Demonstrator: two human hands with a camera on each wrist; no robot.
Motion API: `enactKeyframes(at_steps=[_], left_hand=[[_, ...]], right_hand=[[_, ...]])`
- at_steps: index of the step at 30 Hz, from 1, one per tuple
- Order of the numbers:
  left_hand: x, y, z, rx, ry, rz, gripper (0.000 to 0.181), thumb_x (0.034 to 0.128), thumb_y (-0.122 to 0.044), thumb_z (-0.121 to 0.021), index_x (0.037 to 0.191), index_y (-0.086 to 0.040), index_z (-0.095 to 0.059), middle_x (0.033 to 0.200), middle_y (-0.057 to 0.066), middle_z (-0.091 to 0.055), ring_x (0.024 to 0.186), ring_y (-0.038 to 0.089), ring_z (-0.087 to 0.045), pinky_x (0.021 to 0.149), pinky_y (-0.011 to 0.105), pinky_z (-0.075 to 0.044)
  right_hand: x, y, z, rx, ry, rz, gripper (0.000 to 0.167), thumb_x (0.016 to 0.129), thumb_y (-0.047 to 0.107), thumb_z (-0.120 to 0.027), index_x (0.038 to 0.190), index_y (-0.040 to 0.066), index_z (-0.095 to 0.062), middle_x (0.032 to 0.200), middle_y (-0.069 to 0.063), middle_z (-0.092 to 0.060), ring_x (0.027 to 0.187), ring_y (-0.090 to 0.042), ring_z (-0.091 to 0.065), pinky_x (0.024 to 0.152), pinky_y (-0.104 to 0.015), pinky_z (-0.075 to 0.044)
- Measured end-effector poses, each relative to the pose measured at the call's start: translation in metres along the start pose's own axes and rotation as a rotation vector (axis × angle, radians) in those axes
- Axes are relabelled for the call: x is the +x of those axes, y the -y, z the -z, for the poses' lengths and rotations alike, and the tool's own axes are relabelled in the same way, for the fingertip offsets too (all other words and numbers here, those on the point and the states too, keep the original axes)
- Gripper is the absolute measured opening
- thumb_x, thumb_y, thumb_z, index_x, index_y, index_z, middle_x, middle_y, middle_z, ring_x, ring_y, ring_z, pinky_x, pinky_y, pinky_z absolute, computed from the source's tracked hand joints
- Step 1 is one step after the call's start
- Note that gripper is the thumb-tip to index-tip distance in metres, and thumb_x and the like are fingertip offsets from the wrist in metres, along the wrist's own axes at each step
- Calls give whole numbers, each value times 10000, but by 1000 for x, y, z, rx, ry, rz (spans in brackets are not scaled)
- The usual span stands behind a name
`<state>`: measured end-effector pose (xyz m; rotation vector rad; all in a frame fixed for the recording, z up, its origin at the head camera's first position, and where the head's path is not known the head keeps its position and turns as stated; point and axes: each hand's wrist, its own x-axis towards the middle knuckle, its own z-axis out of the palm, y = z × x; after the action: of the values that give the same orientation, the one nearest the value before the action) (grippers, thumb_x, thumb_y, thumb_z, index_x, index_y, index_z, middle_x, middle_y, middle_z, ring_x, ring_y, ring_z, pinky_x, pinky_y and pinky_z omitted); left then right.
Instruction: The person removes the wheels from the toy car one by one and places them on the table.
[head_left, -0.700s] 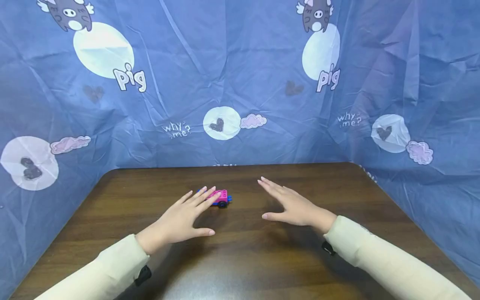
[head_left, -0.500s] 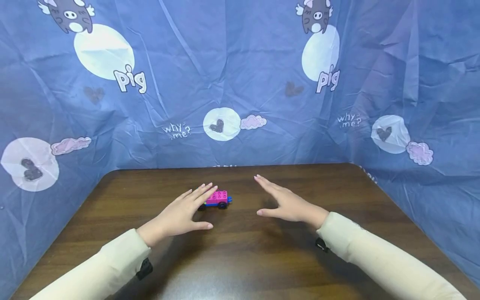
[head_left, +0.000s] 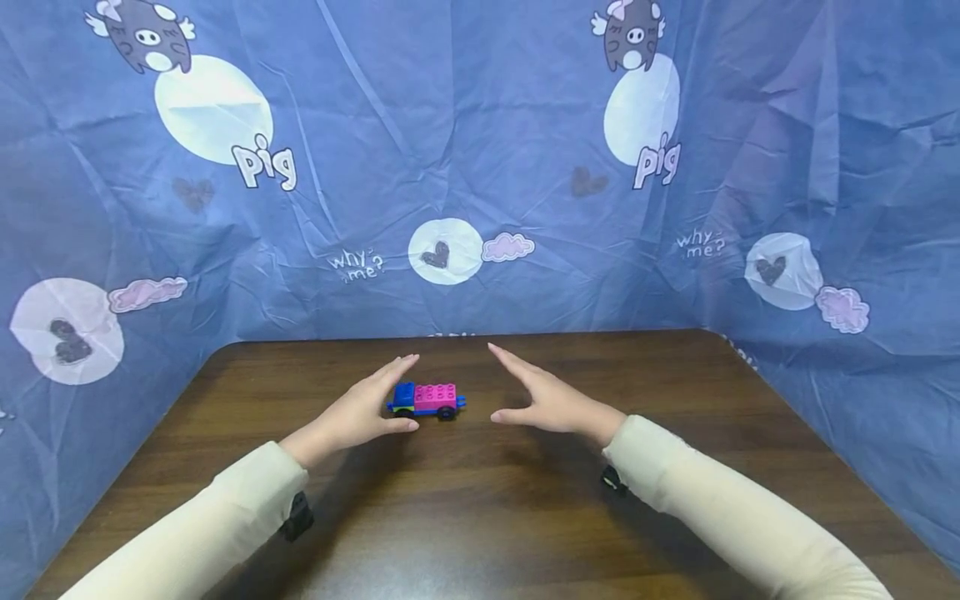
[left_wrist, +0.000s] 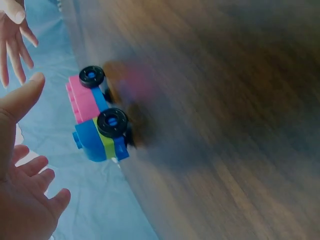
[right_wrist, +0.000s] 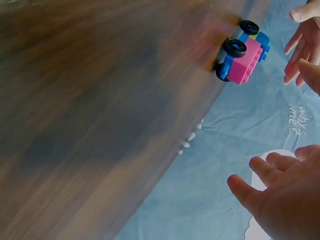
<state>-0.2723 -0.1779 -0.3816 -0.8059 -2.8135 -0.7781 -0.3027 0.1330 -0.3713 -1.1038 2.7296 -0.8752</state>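
A toy building-block car (head_left: 435,396) stands on its black wheels on the wooden table, with a blue and lime front at the left and a pink studded brick behind it. Just left of the car hovers my left hand (head_left: 356,417), fingers extended and thumb spread, apart from the toy as the left wrist view of the car (left_wrist: 95,115) shows. My right hand (head_left: 558,404) is held to the right of the car with straight fingers and spread thumb, holding nothing. In the right wrist view, a gap separates its fingers (right_wrist: 245,192) from the car (right_wrist: 245,60).
The brown tabletop (head_left: 480,517) runs back to a blue printed curtain (head_left: 480,167), which hangs behind and along both sides. Black straps with small devices (head_left: 298,517) sit at the cuffs of the light sleeves (head_left: 187,525).
Both hands have moved closer together and lower, toward the car from either side. The left hand no longer covers the car's blue front in the head view. The car stays in place.
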Motion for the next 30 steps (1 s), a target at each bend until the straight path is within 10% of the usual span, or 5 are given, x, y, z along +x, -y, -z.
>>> enactKeyframes(at_steps=[17,30], left_hand=[[20,31,-11,-175,-111,14,758,782,-146,-808,1389,68,-407,1366,254,-512,1317,432,-424,1106,551,-312],[28,33,-25,-325,-12,156,633,835,-203,-767,1351,35,-486,1373,223,-528,1291,382,-476,1084,528,-358]], right_hand=[[42,3,-23,33,-56,-9,895,840,299,-749,1547,165,-216,1592,-82,-262,1451,-266,-276,1175,-448,-246],[65,8,-46,197,-63,-173,736,826,243,-760,1442,51,-406,1352,-259,-535,1226,-366,-555,1036,-469,-441]])
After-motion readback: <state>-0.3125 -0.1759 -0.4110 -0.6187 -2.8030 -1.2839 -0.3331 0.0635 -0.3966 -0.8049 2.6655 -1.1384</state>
